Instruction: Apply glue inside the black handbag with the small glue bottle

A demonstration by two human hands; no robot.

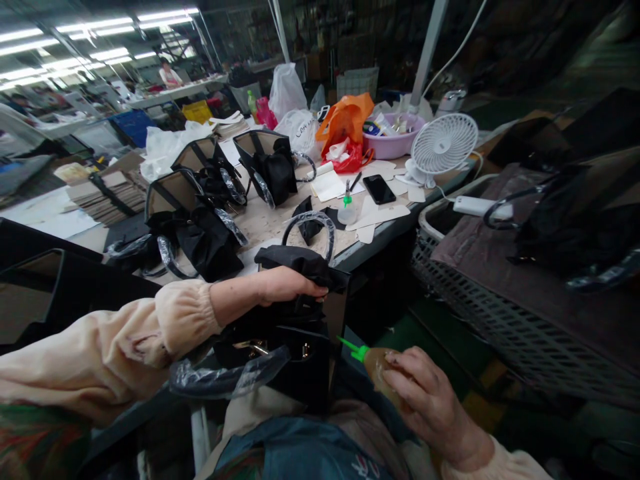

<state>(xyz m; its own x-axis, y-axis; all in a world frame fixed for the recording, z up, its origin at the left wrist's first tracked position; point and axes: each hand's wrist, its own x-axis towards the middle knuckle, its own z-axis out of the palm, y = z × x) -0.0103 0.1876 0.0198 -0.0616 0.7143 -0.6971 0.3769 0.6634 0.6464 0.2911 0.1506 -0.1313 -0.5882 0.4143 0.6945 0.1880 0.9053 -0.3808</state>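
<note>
A black handbag [306,383] stands upright in the person's lap, in front of the worktop [257,225] — stiff-sided, with smooth dark panels, soft black cloth bunched at its mouth and shiny gold-toned metal fittings on the near face. Its near handle [227,381] is a thick dark curve wrapped in crinkled clear film; the far handle arches above the cloth, wrapped likewise.

The left hand [287,285] is closed over the bunched cloth at the top, its gathered cuff fuzzy and cream. The right hand [430,397] grips a squeeze bottle [379,368] — rounded, translucent, amber-brown — whose tapered bright green nozzle points toward the bag's side, apart from it.

On the worktop sit similar black bags [280,170], flat pale cut pieces [383,215], a glossy black phone [379,189] and a ribbed white plastic fan [445,143].
</note>
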